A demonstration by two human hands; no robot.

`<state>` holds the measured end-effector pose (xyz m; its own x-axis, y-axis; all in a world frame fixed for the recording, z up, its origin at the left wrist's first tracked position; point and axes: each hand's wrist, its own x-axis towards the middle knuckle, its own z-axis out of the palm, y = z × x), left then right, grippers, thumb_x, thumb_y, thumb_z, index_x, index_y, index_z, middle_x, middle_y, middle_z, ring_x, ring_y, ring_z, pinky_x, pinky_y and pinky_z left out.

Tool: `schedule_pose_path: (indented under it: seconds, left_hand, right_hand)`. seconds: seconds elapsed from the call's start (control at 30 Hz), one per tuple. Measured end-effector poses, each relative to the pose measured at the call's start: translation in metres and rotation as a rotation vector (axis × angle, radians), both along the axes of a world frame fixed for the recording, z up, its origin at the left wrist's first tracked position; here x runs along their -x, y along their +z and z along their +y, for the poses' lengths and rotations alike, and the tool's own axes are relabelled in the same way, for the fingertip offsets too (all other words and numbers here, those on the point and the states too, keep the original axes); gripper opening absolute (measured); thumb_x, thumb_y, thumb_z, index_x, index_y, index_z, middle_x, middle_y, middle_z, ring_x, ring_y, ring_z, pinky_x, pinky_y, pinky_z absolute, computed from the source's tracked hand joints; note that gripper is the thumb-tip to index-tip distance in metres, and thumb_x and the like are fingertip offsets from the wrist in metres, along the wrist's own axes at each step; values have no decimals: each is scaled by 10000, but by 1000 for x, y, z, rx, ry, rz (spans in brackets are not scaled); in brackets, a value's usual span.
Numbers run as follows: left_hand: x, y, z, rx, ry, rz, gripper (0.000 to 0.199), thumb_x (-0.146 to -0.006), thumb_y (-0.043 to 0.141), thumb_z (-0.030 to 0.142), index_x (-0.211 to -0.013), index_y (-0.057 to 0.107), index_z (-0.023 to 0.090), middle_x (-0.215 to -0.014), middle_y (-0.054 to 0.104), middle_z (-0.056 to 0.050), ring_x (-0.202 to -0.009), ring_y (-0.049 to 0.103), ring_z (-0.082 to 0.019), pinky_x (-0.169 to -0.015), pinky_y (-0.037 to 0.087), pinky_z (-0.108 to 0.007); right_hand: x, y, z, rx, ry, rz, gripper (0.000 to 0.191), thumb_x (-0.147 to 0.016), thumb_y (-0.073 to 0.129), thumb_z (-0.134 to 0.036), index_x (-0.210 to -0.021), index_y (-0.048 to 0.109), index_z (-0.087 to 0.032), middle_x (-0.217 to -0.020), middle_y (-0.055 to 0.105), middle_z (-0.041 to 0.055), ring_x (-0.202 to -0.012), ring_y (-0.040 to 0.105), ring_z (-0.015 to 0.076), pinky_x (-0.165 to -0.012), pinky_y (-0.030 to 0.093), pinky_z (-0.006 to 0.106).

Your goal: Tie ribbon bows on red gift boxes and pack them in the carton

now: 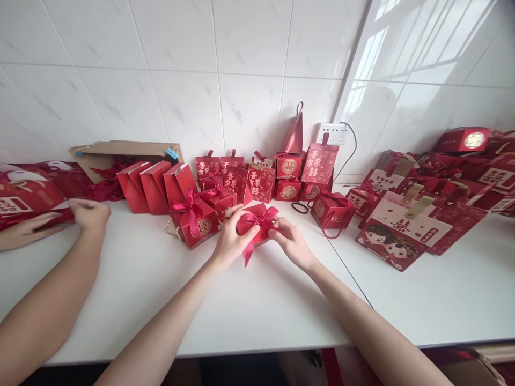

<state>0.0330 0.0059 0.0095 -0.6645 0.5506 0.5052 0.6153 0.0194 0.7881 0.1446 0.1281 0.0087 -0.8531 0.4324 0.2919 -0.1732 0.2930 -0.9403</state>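
Note:
Between my hands a small red gift box (261,234) sits on the white table, topped with a crimson ribbon bow (260,216). One ribbon tail hangs down its front. My left hand (234,236) grips the bow from the left, thumb on the ribbon near the knot. On the other side my right hand (292,244) pinches the ribbon at the right of the bow, its fingertips closed. Just left of my left hand stands another red box (196,221) with a tied bow, and a second bowed box (221,199) is behind it.
At the left, a co-worker's hands (86,214) hold red ribbon. Behind them lies a cardboard box (132,147) of ribbon. Several plain red boxes (153,185) stand nearby. Printed gift boxes (396,230) crowd the right, and a power strip (330,133) is against the tiled wall.

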Motion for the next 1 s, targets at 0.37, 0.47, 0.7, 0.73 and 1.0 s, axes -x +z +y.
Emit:
schedule_pose_path:
  seconds: [0.37,0.47,0.7,0.73,1.0]
  left_hand:
    - [33,21,-24,352,-103,-457,728,-713,657,450,-1344,328,293,-1248,528,-112,-1119,551,-251,-892,474,-355]
    - [27,33,-36,605,-106,-477,674,-711,587,597,-1275,397,279,-1138,577,-99,-801,664,-234,-639,539,-334]
    - [20,67,-58,604,-10,-69,370,-747,536,534,-638,570,182,-626,592,-3,-585,612,-180,-547,441,-259]
    - [20,76,-59,490,4,-77,361,-734,559,529,-641,592,181,-701,632,-19,-657,624,-190,-598,452,-269]
    - [-5,126,-28,-234,-491,-648,190,-750,626,317,-692,628,136,-887,694,-100,-846,642,-199,-790,498,-316]
  right_hand:
    - [-7,21,68,999,-429,395,117,-698,466,-148,-599,439,-202,-751,668,25,-793,667,164,-732,561,315]
    - [-15,25,77,1022,-348,388,151,-731,500,-164,-590,458,-202,-689,661,16,-713,678,151,-680,571,283]
    - [-20,57,65,847,-127,450,153,-747,643,-329,-783,668,-183,-733,679,12,-652,622,110,-616,539,216]
    - [-19,64,61,771,-82,457,182,-745,642,-341,-821,688,-182,-794,693,23,-690,622,114,-640,535,220]
    - [-15,113,11,184,138,302,376,-774,608,-343,-1120,646,-199,-915,686,28,-859,627,167,-844,514,368]
